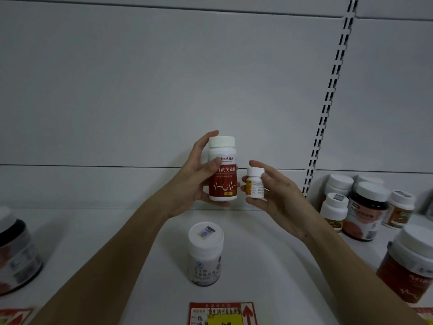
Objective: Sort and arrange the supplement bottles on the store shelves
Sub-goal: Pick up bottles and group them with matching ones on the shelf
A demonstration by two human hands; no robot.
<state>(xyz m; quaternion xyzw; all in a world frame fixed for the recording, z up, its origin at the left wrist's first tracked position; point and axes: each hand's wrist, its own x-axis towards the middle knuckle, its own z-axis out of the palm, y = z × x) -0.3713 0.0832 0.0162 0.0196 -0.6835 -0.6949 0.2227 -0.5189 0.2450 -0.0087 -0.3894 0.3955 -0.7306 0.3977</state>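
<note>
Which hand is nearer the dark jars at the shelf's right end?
Right. The right hand, gripping the small white bottle, is just left of the dark jars; the left hand, holding the red-label bottle, is farther left.

Above the white shelf (269, 266), the left hand (194, 181) grips a tall white bottle with a red label (222, 170) upright, thumb across its front. Just right of it, the right hand (276, 193) pinches a small white bottle (255, 182), also upright. Near the front edge stands a white bottle with a pale label (205, 254). A cluster of white-capped bottles (360, 207) fills the far right; a dark jar (16, 252) sits at the left edge. A red price tag (222, 313) hangs at the near edge.
</note>
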